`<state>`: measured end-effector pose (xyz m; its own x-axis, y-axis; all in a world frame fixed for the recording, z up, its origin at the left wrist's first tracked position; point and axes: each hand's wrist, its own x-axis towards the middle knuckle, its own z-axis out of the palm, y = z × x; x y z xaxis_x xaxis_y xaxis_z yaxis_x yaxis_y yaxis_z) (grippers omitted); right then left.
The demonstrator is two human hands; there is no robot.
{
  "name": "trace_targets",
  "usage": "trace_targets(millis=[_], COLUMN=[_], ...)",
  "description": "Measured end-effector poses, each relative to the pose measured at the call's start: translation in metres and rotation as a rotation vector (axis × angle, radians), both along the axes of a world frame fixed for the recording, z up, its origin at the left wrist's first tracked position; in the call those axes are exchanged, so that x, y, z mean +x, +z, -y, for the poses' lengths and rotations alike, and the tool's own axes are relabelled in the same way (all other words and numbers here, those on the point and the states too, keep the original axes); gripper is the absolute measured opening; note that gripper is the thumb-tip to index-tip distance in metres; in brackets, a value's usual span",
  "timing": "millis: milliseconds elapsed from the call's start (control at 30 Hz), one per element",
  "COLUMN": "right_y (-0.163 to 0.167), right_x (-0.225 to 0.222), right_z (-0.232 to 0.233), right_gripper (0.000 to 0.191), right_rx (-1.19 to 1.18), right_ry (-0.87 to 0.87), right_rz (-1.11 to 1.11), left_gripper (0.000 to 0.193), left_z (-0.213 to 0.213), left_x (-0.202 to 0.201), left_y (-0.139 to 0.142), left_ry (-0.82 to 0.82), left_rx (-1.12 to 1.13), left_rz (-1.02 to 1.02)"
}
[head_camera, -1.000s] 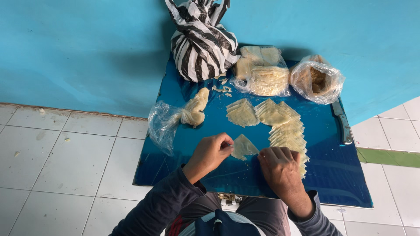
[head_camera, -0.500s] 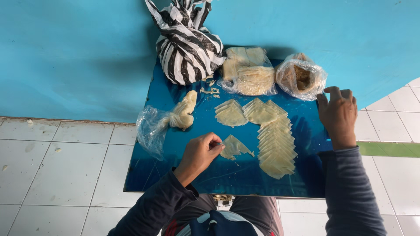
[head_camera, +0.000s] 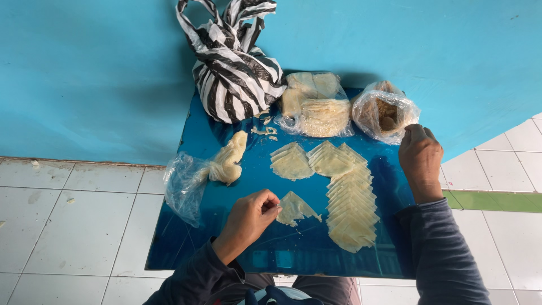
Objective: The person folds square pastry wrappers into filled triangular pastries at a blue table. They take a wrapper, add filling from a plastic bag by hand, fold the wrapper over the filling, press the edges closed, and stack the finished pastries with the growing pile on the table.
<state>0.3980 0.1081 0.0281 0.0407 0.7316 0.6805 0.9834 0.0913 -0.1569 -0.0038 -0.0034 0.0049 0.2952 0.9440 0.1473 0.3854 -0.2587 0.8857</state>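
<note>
My left hand [head_camera: 251,217] pinches the left corner of a pale triangular dough wrapper [head_camera: 296,208] lying on the shiny blue board [head_camera: 220,254]. My right hand [head_camera: 420,158] has reached to the board's far right and its fingertips touch a clear plastic bag of brown filling [head_camera: 384,110]. A long row of overlapping cut wrappers [head_camera: 351,204] runs down the board between my hands. Two more fanned piles of wrappers [head_camera: 291,161] lie above the single piece.
A black-and-white striped plastic bag [head_camera: 234,70] stands at the board's far edge against the turquoise wall. Beside it lies a clear bag of wrapper stacks [head_camera: 316,107]. A clear bag with dough scraps [head_camera: 195,175] hangs over the left edge. White floor tiles [head_camera: 68,214] surround the board.
My right hand left the wrapper near my body and moved up to the far right, onto the bag of filling. My left hand stays pinched on the single wrapper.
</note>
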Motion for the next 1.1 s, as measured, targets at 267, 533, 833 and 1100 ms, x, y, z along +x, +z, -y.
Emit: trace_targets(millis=[267,533,833,1100], right_y=[-0.006,-0.005,-0.010,-0.004], right_x=[0.015,0.021,0.002,0.026], right_z=[-0.005,-0.007,-0.002,-0.004], right_gripper=[0.015,0.014,0.012,0.011], right_rx=[-0.195,-0.181,0.007,-0.131], right_ry=[0.060,0.068,0.072,0.163], right_rz=[-0.556,-0.803,-0.187,-0.953], left_gripper=[0.015,0.016,0.015,0.014], left_z=[0.000,-0.001,-0.001,0.000], left_x=[-0.001,-0.001,-0.001,0.000], left_y=[-0.001,-0.001,0.000,0.000], left_ry=[0.004,-0.007,-0.005,-0.011], left_rx=[-0.032,-0.028,-0.025,-0.020], left_rz=[-0.025,-0.031,-0.031,-0.025])
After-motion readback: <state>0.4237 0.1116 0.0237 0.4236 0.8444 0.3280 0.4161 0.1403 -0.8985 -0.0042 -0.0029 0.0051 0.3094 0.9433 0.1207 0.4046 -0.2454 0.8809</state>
